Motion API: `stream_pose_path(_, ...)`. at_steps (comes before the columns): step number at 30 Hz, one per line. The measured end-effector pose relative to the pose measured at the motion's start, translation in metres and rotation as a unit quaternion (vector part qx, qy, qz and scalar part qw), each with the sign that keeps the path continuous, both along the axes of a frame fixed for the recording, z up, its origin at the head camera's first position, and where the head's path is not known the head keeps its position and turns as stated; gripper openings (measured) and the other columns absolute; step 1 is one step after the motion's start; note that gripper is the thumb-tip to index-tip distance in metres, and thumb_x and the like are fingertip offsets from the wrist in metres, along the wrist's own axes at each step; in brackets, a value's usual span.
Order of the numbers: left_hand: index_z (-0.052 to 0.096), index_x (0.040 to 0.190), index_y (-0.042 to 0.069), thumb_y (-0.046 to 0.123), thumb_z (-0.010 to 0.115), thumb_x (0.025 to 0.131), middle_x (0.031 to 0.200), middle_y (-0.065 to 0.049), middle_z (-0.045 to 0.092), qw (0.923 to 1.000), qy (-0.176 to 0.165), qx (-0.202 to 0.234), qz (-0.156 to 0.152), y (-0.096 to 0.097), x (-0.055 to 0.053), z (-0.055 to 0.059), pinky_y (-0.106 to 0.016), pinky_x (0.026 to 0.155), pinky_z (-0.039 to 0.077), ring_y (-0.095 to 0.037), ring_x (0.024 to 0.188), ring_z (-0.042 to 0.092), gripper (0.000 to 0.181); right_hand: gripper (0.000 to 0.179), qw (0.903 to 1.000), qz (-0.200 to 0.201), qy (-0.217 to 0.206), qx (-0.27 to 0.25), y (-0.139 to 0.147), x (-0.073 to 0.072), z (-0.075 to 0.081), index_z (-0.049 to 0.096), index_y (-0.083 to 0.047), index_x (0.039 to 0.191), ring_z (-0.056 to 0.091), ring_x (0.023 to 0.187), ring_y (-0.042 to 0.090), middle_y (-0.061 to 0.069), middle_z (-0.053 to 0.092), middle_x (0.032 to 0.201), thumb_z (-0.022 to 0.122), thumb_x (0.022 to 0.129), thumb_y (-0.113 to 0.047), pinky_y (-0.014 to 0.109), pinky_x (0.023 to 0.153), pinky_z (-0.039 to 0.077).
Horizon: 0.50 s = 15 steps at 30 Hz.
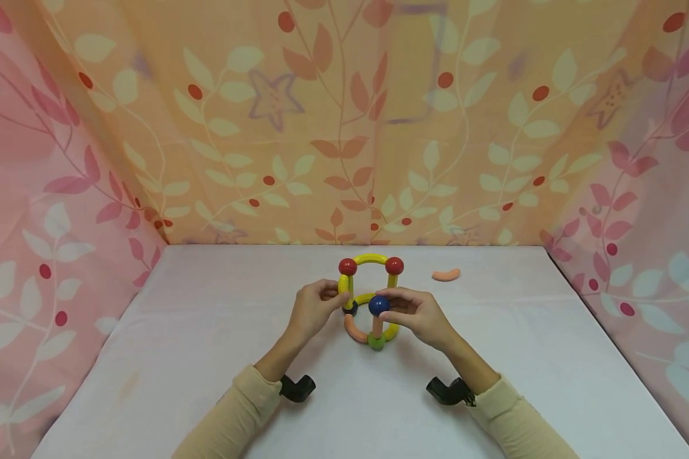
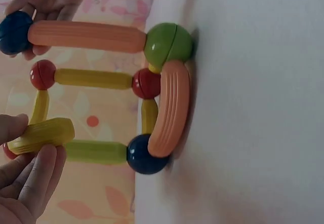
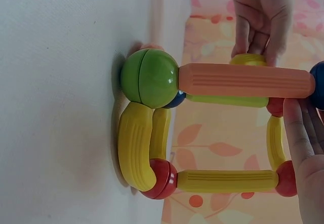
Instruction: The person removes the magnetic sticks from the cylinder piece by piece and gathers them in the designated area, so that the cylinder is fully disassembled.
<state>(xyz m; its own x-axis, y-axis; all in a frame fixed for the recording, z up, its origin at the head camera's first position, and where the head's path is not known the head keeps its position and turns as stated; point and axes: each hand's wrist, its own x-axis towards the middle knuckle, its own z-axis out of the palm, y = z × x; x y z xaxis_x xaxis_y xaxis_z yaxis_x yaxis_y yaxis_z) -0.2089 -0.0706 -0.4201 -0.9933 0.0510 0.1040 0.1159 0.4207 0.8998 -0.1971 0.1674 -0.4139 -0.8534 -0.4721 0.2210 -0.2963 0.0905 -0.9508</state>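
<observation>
A toy frame of magnetic sticks and balls stands on the table. My left hand [image 1: 312,311] pinches a curved yellow stick [image 2: 46,135] between thumb and fingers, close to the frame's upper left side. With its thumb and fingers, my right hand [image 1: 420,316] holds the blue ball [image 1: 379,305] atop an upright orange stick [image 3: 243,80]. That stick rises from a green ball [image 2: 169,45] at the near corner. From the green ball, a curved orange stick [image 2: 172,107] and a curved yellow stick [image 3: 135,148] run along the tabletop. Red balls [image 1: 394,266] top the far posts.
A loose curved orange stick [image 1: 446,275] lies on the white-covered table [image 1: 207,357], to the right behind the frame. Patterned cloth [image 1: 344,127] walls the back and both sides. Black camera mounts [image 1: 449,391] sit at both wrists.
</observation>
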Motion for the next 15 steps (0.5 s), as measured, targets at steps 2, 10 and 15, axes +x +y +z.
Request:
stream_pose_path(2, 0.069, 0.109, 0.001, 0.021, 0.074, 0.087, 0.093, -0.01, 0.072, 0.9991, 0.027, -0.032, 0.002, -0.0008, -0.0014, -0.0007, -0.03, 0.075, 0.059, -0.016, 0.081, 0.069, 0.031, 0.042, 1.0, 0.0, 0.001, -0.001, 0.0, 0.0003, 0.0002, 0.059, 0.007, 0.125, 0.068, 0.098, 0.004, 0.029, 0.06, 0.126, 0.071, 0.088, -0.008, 0.019, 0.089, 0.054)
stream_pose_path(10, 0.068, 0.111, 0.003, 0.021, 0.074, 0.087, 0.095, -0.008, 0.072, 0.9929, 0.058, -0.104, 0.003, -0.0033, -0.0038, -0.0017, -0.03, 0.077, 0.059, -0.018, 0.085, 0.068, 0.031, 0.042, 1.0, 0.0, 0.004, -0.001, -0.0002, 0.0013, 0.0007, 0.059, 0.007, 0.125, 0.068, 0.097, 0.004, 0.029, 0.06, 0.125, 0.07, 0.088, -0.007, 0.019, 0.088, 0.054)
stream_pose_path(15, 0.067, 0.114, 0.003, 0.02, 0.074, 0.087, 0.098, -0.009, 0.072, 0.9942, 0.054, -0.093, -0.008, -0.0048, -0.0038, -0.0012, -0.034, 0.083, 0.058, -0.021, 0.09, 0.068, 0.033, 0.041, 1.0, 0.0, 0.007, 0.003, -0.0005, 0.0018, 0.0017, 0.059, 0.007, 0.125, 0.068, 0.097, 0.005, 0.029, 0.061, 0.125, 0.07, 0.088, -0.008, 0.018, 0.088, 0.054)
